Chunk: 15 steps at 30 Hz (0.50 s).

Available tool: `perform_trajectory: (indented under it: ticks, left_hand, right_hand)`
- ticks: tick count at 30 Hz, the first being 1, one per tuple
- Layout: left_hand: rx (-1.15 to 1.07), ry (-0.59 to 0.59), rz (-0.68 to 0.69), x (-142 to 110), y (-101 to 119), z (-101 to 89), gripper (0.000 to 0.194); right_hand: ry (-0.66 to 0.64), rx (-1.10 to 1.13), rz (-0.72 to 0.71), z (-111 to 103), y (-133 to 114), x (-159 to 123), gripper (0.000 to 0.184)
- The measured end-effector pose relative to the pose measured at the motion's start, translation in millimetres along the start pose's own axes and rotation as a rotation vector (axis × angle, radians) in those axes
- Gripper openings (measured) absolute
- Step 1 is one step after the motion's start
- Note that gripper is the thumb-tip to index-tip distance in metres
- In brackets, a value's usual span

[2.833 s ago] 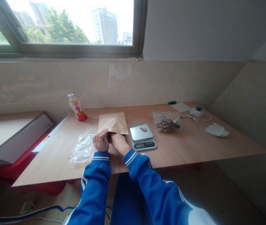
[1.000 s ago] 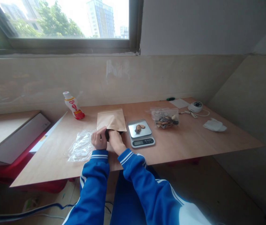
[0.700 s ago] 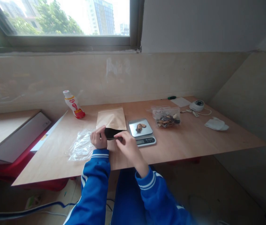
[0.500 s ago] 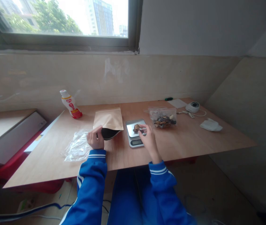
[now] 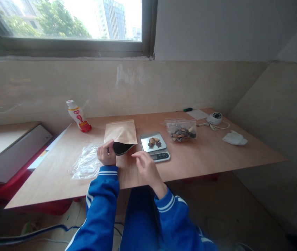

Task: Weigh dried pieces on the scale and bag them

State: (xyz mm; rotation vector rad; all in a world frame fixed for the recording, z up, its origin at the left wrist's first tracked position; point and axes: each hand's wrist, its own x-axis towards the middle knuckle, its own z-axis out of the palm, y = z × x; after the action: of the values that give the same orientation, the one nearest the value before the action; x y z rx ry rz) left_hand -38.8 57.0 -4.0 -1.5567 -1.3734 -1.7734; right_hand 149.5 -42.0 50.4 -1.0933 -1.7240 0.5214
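Note:
My left hand (image 5: 106, 153) is closed on the rim of a brown paper pouch (image 5: 120, 130), and the pouch's dark mouth gapes toward me. Just right of that mouth, over the table, is my right hand (image 5: 147, 169), its fingers stretched out to the left, with nothing visible in them. Beyond it stands a kitchen scale (image 5: 161, 157) with a shiny plate. Several brown dried pieces, apparently dried mushroom (image 5: 153, 142), lie on the plate. A clear zip bag (image 5: 182, 130) full of similar pieces sits right of the scale.
Crumpled clear plastic bags (image 5: 85, 162) lie left of my left hand. A white and red bottle (image 5: 79, 116) stands at the back left. To the right are a white dome camera (image 5: 214, 118) with its cable, a white crumpled cloth or tissue (image 5: 234, 138) and a green-handled tool (image 5: 188, 109).
My right hand has left the brown pieces on the scale and moved left and nearer to me, toward the pouch's mouth. My left hand still holds the pouch's rim.

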Motion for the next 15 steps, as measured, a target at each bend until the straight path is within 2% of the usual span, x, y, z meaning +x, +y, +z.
perform_trajectory:
  ticks: [3,5,10,13,15]
  left_hand:
    - [-0.028,-0.005,-0.004,-1.6,-0.8,1.0,0.014]
    - [-0.031,0.016,-0.033,-3.2,-1.4,1.8,0.015]
    - [-0.031,0.038,-0.108,-6.6,-2.3,2.2,0.018]
    - [-0.055,0.001,-0.016,-6.2,-2.1,0.9,0.016]
    - [-0.056,0.014,0.051,-4.8,-1.4,-0.3,0.015]
  right_hand:
    - [-0.231,0.021,-0.055,28.3,-18.3,9.0,0.037]
    - [-0.305,-0.055,-0.031,44.2,-23.1,19.0,0.038]
    - [-0.371,-0.34,0.051,70.9,-18.4,46.1,0.033]
    - [-0.42,-0.429,0.045,87.1,-8.1,67.3,0.031]
    - [-0.406,-0.415,0.021,100.0,-0.3,83.0,0.029]
